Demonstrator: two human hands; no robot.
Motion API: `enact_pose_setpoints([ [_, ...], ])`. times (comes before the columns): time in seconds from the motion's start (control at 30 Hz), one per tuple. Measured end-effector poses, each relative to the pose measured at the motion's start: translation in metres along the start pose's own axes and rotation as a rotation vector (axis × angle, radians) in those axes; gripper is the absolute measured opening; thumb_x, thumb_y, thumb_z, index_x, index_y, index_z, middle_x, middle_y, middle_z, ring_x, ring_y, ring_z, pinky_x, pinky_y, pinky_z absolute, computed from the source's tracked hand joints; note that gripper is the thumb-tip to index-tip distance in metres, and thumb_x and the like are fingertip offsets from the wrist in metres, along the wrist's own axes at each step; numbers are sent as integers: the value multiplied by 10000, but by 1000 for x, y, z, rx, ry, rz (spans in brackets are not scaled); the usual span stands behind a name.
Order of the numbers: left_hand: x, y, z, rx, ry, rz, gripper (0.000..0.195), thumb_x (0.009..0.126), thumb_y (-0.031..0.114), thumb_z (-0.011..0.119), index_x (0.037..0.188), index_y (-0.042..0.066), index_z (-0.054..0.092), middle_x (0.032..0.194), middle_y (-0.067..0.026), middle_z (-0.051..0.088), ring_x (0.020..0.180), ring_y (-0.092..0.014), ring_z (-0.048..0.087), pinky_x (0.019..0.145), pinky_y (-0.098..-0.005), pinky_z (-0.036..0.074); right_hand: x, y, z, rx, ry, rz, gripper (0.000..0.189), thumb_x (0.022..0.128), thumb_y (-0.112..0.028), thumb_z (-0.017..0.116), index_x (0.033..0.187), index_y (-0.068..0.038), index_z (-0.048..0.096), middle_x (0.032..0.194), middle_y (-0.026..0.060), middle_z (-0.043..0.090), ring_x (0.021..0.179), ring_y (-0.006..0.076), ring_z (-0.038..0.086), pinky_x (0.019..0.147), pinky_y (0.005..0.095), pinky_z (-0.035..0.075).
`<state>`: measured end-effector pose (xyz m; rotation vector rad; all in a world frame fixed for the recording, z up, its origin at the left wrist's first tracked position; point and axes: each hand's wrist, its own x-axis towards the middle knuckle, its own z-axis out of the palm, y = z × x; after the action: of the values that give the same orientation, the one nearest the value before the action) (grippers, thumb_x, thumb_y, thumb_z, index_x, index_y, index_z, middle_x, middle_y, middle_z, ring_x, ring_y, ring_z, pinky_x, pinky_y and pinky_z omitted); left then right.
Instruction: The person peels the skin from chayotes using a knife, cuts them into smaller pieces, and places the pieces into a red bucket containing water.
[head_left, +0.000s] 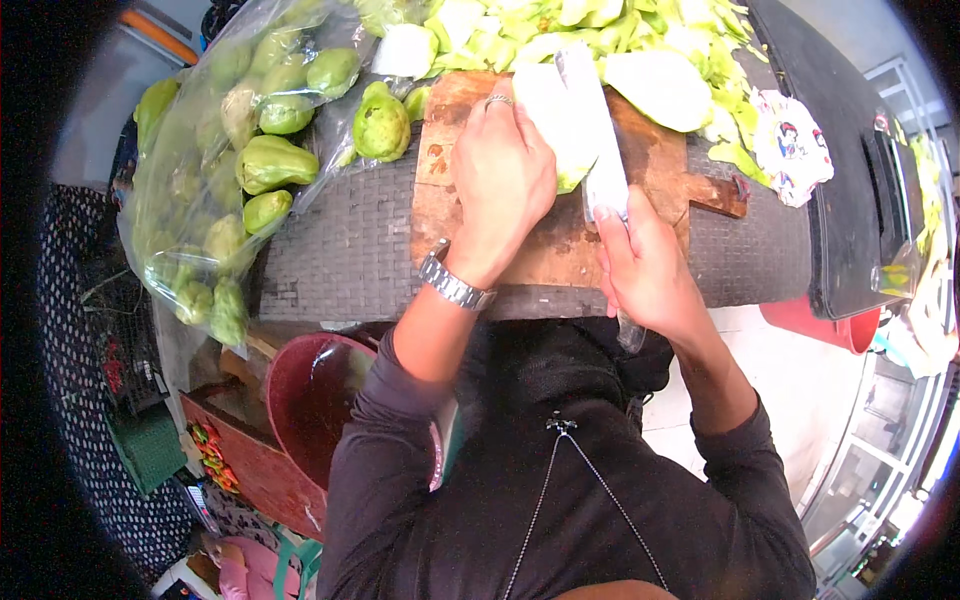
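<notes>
My left hand (502, 169), fingers curled, steadies a pale peeled chayote (551, 112) on a wooden cutting board (442, 255). In my right hand (652, 266) is the handle of a wide-bladed kitchen knife (604, 150). Its blade lies along the right side of the chayote, pointing away from me; whether it has cut in is hard to tell. Right of the blade rests another peeled piece (660, 90), partly over the board. A whole green chayote (381, 124) sits left of the board.
A clear plastic bag (187, 202) of chayotes covers the table's left side. Pale green slices and peels (480, 37) are heaped behind the board. A printed round item (791, 146) lies right of the board's handle. Below are a dark red bucket (307, 405) and a red bin (859, 330).
</notes>
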<state>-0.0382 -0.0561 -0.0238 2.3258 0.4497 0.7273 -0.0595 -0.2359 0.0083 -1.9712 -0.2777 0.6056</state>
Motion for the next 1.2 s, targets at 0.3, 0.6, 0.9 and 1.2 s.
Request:
enact_pose_setpoints([
  [0.3, -1, -2, -1, 23, -30, -27, 335, 1041, 143, 475, 1229, -65, 657, 1004, -308, 696, 982, -476, 674, 886, -563, 513, 18, -7, 8, 41, -36, 22, 313, 1132, -266, 471, 1031, 28, 435, 594, 132, 583, 431, 223, 619, 428, 391, 512],
  [0.6, 5, 1, -7, -11, -50, -45, 292, 1010, 143, 544, 1172, -62, 673, 1051, -277, 696, 954, -442, 707, 850, -516, 551, 36, -4, 11, 200, -6, 17, 305, 1137, -300, 480, 1073, -2, 485, 669, 76, 566, 429, 163, 579, 405, 349, 494],
  [0.9, 25, 28, -24, -1616, -331, -425, 409, 968, 37, 671, 1360, -36, 579, 1267, -131, 688, 1156, -245, 695, 1012, -407, 582, 44, -24, -20, 275, 0, -222, 289, 1129, -354, 519, 1089, -68, 518, 661, 1, 507, 432, 78, 473, 380, 272, 410],
  [1.2, 25, 26, -15, -1709, -264, -473, 396, 974, 27, 664, 1358, -13, 573, 1260, -121, 681, 1156, -268, 696, 1014, -438, 583, 55, -23, -32, 78, 38, -418, 387, 1026, -324, 709, 1223, -19, 574, 840, 93, 625, 674, 131, 578, 602, 322, 475],
])
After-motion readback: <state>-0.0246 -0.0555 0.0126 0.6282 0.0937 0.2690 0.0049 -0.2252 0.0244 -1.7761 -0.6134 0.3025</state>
